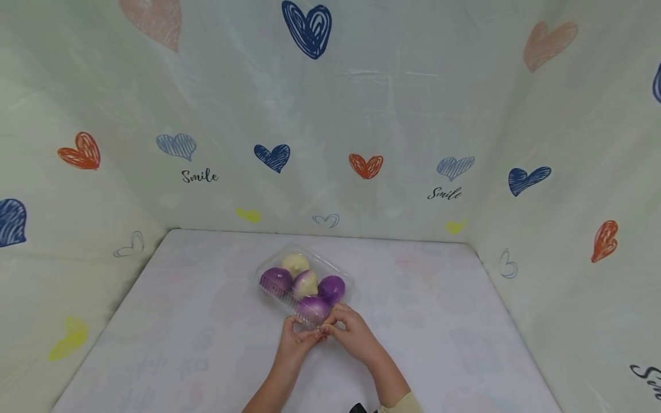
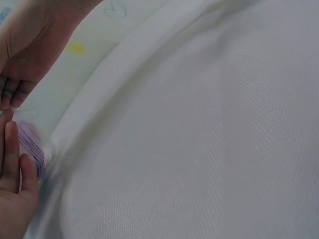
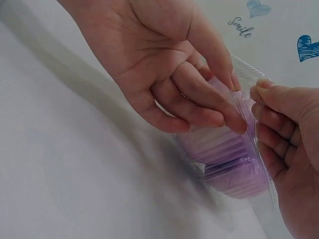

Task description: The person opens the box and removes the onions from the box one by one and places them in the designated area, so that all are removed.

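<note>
A clear plastic box (image 1: 330, 268) sits on the white table, holding several onions. Some are purple, like the left one (image 1: 276, 281); another, at the back, is a pale yellow onion (image 1: 295, 264). At the near edge, both hands meet with their fingertips close together. My left hand (image 1: 296, 342) pinches the box's rim, and my right hand (image 1: 353, 332) grips the same edge just beside it. Thumb and fingers of the right hand (image 3: 294, 134) lie along the rim in the right wrist view. The left wrist view shows the box only partly, behind the fingers.
White cloth covers the table (image 1: 439, 332). Hanging sheets printed with hearts form the back wall (image 1: 403, 115) and both sides. A small black object (image 1: 357, 408) shows at the bottom edge, next to the right sleeve (image 1: 405, 404).
</note>
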`<state>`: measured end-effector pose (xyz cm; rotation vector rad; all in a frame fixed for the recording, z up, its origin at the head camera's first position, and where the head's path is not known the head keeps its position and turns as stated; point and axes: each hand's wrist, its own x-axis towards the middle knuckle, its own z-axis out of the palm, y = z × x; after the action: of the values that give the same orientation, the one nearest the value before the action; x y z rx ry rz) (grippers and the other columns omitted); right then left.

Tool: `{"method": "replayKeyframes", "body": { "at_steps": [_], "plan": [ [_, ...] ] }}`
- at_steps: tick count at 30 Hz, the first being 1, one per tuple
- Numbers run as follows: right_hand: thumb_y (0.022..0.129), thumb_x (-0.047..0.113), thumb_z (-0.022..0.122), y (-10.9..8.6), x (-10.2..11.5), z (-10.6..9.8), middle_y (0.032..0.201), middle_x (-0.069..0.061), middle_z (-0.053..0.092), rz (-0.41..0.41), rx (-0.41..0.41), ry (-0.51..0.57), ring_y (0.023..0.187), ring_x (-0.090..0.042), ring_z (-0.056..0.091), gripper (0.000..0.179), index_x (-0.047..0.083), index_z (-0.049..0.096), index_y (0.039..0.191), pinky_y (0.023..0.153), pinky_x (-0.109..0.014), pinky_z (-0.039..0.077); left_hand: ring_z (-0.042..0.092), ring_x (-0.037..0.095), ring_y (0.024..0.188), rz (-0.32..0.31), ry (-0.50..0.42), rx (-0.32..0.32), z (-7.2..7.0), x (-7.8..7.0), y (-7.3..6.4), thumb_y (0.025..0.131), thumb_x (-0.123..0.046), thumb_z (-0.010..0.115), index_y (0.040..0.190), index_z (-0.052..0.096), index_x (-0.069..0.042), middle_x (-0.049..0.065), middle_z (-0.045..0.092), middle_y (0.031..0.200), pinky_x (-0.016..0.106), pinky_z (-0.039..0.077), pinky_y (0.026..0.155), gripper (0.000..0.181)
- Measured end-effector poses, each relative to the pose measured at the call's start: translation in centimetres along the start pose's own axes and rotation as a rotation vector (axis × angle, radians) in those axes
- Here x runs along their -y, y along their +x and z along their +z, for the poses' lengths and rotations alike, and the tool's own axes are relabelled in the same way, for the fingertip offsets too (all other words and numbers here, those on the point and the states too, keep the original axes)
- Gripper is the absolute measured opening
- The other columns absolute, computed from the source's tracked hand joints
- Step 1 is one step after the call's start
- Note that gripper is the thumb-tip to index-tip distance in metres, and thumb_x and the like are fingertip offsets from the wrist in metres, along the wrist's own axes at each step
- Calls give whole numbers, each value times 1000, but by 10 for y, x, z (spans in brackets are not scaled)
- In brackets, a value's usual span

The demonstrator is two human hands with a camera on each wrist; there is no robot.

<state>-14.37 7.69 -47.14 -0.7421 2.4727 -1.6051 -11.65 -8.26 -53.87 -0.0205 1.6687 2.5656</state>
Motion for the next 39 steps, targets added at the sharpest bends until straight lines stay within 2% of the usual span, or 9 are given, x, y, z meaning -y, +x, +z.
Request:
{"method": "replayKeyframes", "body": {
  "at_steps": [5, 7, 10, 18, 23, 26, 32, 39],
  "plan": [
    [86, 6, 70, 0, -25, 5, 83, -3, 57, -49, 3, 1, 86, -18, 52, 10, 7, 66, 77, 79, -40, 44, 70, 13, 80, -78, 85, -80, -5, -5, -2, 87, 7, 65, 115, 24, 0, 20, 71, 90, 26, 53, 81, 50],
    [86, 9, 71, -1, -29, 4, 82, 0, 57, -83, 15, 3, 85, -16, 52, 10, 9, 66, 78, 79, -39, 45, 69, 13, 81, -116, 134, -101, -9, -7, -5, 86, 4, 66, 117, 24, -1, 18, 71, 92, 24, 52, 80, 52],
    [87, 13, 71, 0, -32, 3, 81, 3, 56, -106, 42, 10, 86, -12, 52, 9, 11, 68, 79, 80, -39, 46, 68, 13, 81, -135, 179, -114, -15, -8, -6, 87, 2, 67, 118, 24, -1, 16, 71, 94, 24, 51, 79, 53],
    [88, 15, 71, 1, -31, -3, 82, 4, 56, -115, 116, 12, 85, -10, 51, 9, 11, 69, 81, 78, -40, 46, 65, 7, 74, -113, 209, -178, -34, -13, -7, 85, 9, 64, 115, 25, -2, 4, 70, 82, 20, 51, 75, 50],
    [88, 15, 70, 5, -29, -7, 82, 7, 55, -122, 159, 1, 84, -9, 51, 9, 10, 69, 82, 77, -42, 46, 65, 7, 74, -100, 228, -214, -46, -22, -8, 86, 10, 61, 117, 25, -1, 4, 69, 82, 20, 51, 76, 49],
    [89, 15, 70, 6, -27, -9, 81, 8, 52, -134, 201, -8, 81, -14, 50, 9, 9, 69, 83, 74, -43, 46, 66, 8, 74, -99, 223, -234, -55, -27, -8, 87, 11, 58, 119, 24, 1, 6, 69, 83, 20, 52, 76, 48],
    [91, 14, 68, 11, -21, -13, 79, 6, 49, -133, 262, 2, 76, -8, 44, 10, 6, 70, 84, 70, -31, 44, 65, 6, 76, -119, 218, -302, -81, -40, -10, 90, 9, 58, 131, 18, 1, 1, 68, 86, 18, 51, 76, 58],
    [90, 10, 68, 14, -19, -17, 81, 5, 49, -105, 302, 11, 79, -8, 44, 9, 5, 68, 82, 72, -27, 41, 63, 3, 80, -111, 308, -328, -104, -55, -16, 90, 3, 62, 138, 20, 5, 0, 69, 91, 16, 48, 77, 64]
  ]
}}
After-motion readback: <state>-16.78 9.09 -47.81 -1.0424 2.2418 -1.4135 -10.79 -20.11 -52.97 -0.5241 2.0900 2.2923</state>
